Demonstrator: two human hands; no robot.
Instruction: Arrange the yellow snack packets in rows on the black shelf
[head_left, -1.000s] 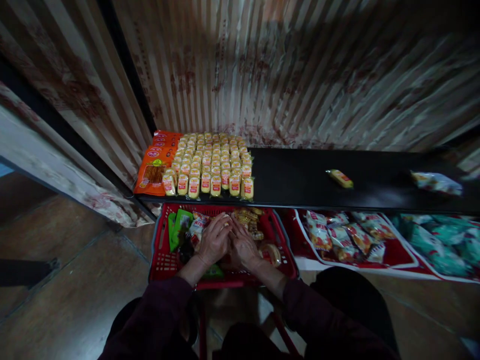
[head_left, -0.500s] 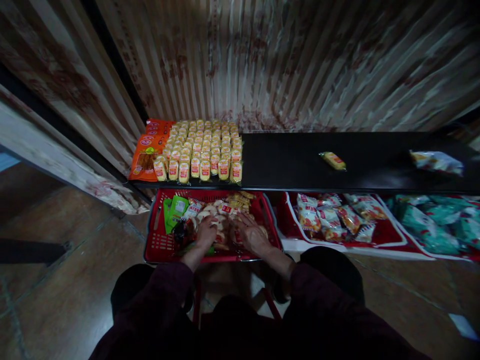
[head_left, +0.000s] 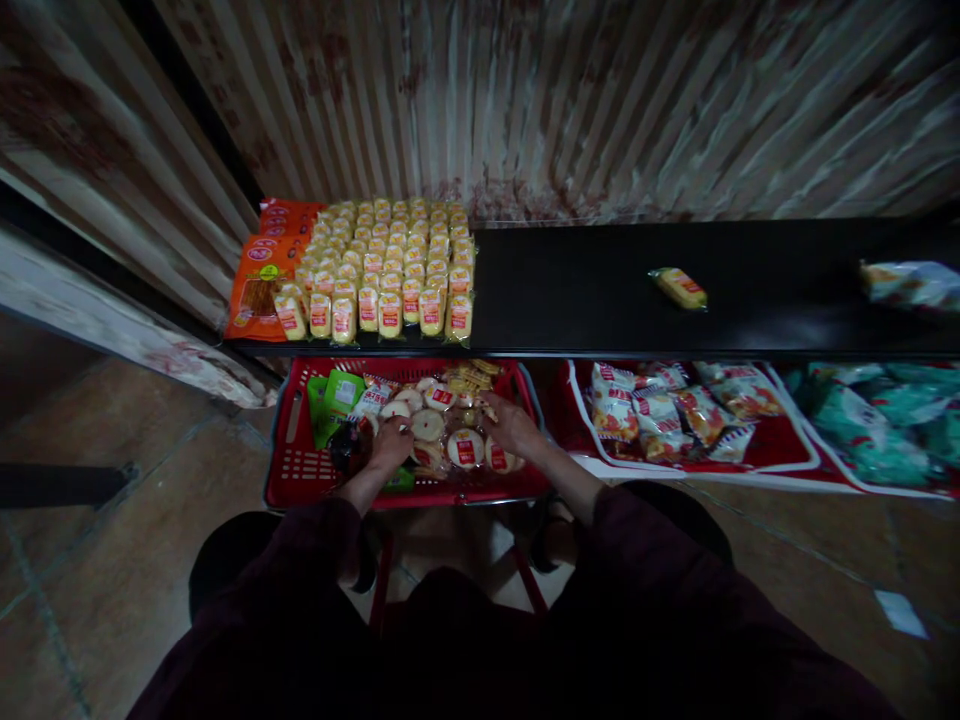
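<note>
Both hands are inside a red shopping basket [head_left: 283, 470] filled with packaged snacks. My left hand [head_left: 390, 443] rests over the snacks left of centre, its fingers apart and touching round wrapped cakes [head_left: 428, 426]. My right hand [head_left: 514, 426] reaches in from the right, fingers loosely bent and apart. It is beside a labelled round wrapped cake [head_left: 465, 448] and just below some yellow wrapped biscuits [head_left: 471, 377]; its fingertips are partly hard to make out. Green packets [head_left: 330, 405] and a dark packet [head_left: 346, 443] lie at the basket's left.
Above the basket runs a black shelf [head_left: 562, 290]. Rows of small yellow wrapped cakes [head_left: 388, 265] and orange bags [head_left: 259, 270] stand on its left, with one wrapped cake [head_left: 680, 288] lying farther right. More red baskets hold white-and-orange bags [head_left: 660, 420] and teal bags [head_left: 862, 425].
My hands have moved apart, the left one leftward and the right one slightly back, uncovering labelled round cakes between them. The view has shifted slightly downward.
</note>
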